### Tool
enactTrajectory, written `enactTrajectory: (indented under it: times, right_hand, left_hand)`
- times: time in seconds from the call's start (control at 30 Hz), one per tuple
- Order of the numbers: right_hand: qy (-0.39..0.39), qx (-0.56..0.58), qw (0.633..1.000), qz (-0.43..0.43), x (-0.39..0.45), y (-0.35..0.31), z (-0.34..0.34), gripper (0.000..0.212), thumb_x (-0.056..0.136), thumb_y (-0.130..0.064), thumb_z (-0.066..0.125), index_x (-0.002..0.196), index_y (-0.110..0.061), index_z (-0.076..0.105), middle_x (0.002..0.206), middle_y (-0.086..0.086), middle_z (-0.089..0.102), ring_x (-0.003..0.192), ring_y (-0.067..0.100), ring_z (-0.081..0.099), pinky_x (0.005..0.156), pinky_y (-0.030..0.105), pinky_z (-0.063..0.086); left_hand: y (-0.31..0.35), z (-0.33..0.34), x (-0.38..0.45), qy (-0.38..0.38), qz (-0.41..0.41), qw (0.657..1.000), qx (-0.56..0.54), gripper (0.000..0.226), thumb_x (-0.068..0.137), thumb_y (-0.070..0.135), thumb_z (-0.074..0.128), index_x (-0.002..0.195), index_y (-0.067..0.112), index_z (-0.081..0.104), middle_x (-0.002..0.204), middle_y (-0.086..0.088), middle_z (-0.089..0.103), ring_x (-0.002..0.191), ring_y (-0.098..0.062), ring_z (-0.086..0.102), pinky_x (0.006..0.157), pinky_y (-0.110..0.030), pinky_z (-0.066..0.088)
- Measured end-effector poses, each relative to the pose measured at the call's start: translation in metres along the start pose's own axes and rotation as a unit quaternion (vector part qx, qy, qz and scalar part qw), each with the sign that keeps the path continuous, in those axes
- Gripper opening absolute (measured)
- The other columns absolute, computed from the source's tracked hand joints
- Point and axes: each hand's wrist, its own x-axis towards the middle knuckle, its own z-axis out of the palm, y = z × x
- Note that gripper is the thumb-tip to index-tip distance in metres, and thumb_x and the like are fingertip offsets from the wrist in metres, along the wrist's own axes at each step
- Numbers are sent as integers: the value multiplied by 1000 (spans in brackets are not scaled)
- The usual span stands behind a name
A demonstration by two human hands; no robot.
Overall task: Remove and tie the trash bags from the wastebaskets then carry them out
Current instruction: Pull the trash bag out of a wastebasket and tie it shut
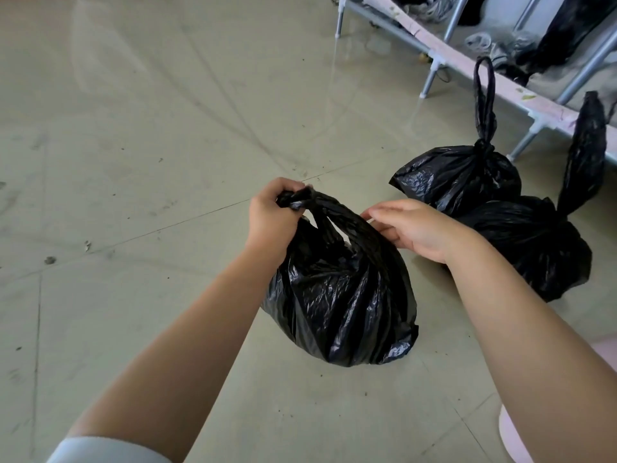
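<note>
A full black trash bag (344, 295) stands on the floor in front of me. My left hand (273, 215) grips its bunched top handles and holds them up. My right hand (410, 228) hovers at the bag's right shoulder with relaxed fingers that hold nothing. Two more black trash bags sit to the right, both tied: the far one (457, 177) has a tall loop above its knot, the near one (541, 248) has a long tail sticking up.
A metal-legged frame (430, 73) with a pink rail runs along the back right, with dark clutter under it. A pink object (510, 429) shows at the lower right edge. Pale tiled floor (150, 162) spreads wide to the left and ahead.
</note>
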Motion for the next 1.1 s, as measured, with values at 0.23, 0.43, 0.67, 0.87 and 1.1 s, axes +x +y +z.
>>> enactTrajectory:
  times: [0.23,0.43,0.67,0.87,1.1]
  right_hand:
    - [-34,-17,999,7,0,6,1,22,96,-16,41,89,-17,62,69,-6,67,54,0,63,63,17,52]
    - [-8,141,989,-44,6,1,1,41,95,-40,32,85,-13,61,88,2,62,83,12,60,70,26,53]
    - [32,193,979,-62,3,0,0,37,93,-9,44,57,-13,48,85,3,65,85,12,61,68,24,54]
    - [56,584,793,-163,3,-19,6,46,98,-30,31,55,-15,37,48,2,61,54,16,63,75,34,50]
    - [259,71,950,-160,14,0,4,38,95,-29,40,59,-20,33,39,-12,35,34,3,30,43,19,25]
  left_hand:
    - [8,-6,-1,-42,-160,884,-437,58,80,-21,19,44,12,48,39,5,56,43,-7,63,66,-22,44]
    - [6,-10,-16,-121,-173,912,-353,38,65,-20,16,59,12,34,42,3,51,44,-12,61,61,-27,40]
    - [7,-12,-7,-160,-177,940,-246,78,101,26,26,34,11,65,47,3,66,51,-13,63,65,-29,48]
    - [21,-2,-4,-117,-179,877,-431,67,100,31,28,43,12,58,57,-4,70,74,-20,60,81,-31,47]
    - [6,-21,13,-43,-169,880,-442,57,101,24,25,45,15,33,30,7,27,24,-6,25,32,-13,23]
